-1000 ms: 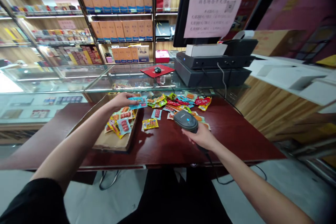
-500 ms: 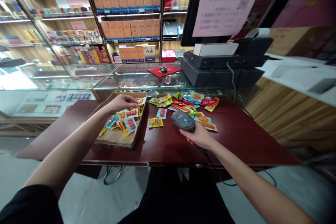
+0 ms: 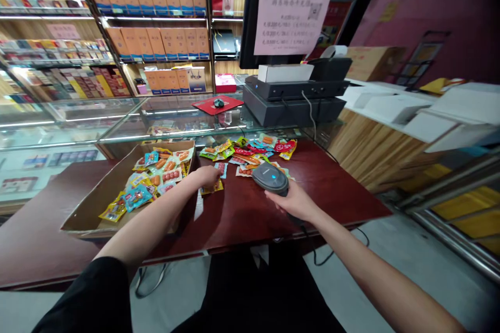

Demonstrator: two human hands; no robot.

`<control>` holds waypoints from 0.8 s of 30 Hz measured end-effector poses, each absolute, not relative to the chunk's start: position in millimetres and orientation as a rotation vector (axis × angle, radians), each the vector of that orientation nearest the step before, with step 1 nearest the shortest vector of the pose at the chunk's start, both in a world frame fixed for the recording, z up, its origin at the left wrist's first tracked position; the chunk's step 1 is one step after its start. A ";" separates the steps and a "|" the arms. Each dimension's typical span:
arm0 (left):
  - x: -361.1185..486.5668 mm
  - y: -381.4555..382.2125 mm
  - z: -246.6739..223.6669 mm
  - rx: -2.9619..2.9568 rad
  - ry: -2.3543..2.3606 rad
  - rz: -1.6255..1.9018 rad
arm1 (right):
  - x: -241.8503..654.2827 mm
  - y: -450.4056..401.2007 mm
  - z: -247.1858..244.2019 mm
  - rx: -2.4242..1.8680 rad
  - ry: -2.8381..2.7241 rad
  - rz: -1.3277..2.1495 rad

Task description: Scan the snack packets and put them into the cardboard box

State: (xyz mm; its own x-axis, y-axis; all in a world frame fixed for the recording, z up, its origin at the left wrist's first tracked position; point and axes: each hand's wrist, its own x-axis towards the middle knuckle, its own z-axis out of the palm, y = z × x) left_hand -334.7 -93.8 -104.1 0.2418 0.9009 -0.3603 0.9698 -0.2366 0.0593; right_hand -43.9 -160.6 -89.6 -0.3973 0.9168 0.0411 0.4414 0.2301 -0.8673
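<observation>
- Change: left hand [image 3: 208, 177] was over the box [image 3: 80, 214] half a second ago; now it's down on the table [image 3: 250, 221], right of the box, at a yellow packet [image 3: 213, 187].
- Left fingers curled on the packet; can't tell if pinched.
- Right hand [image 3: 296, 202] unchanged, wrapped around the scanner [image 3: 269, 177] above the table, right of the yellow packet.
- Scanner head points left and slightly far; its long axis runs near-right to far-left.
- Yellow packet's long axis about left-right, right end slightly farther.
- Surface: glossy red-brown, packet pile [image 3: 250, 152] at far middle.
- Room: glass counter [image 3: 175, 106] beyond, monitor [image 3: 248, 28] far right, lit shelves behind, pale floor.
</observation>
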 end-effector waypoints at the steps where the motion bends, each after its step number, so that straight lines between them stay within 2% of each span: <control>1: -338.0 -93.4 -106.9 2.238 1.730 -0.312 | -43.4 -160.3 -89.5 -1.248 -1.939 1.095; 7: -353.2 -93.6 -107.3 2.031 1.613 0.112 | -53.2 -154.2 -89.5 -1.270 -1.933 1.114; 13: -345.1 -92.4 -106.1 1.438 1.355 0.795 | -73.4 -149.2 -84.5 -1.228 -1.939 1.145; 17: -343.9 -93.8 -96.6 1.191 1.261 1.125 | -79.8 -150.5 -82.9 -1.190 -1.961 1.147; 24: -340.3 -99.6 -82.8 1.015 1.167 1.230 | -75.5 -151.6 -90.0 -1.196 -1.951 1.203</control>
State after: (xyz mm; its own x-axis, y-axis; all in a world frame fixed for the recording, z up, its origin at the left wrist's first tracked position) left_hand -340.3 -99.6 -82.8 -0.0261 0.9949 -0.0972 -0.1495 0.0923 0.9844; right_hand -75.5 -151.6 -90.0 -0.4533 0.8913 0.0009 0.3994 0.2040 -0.8938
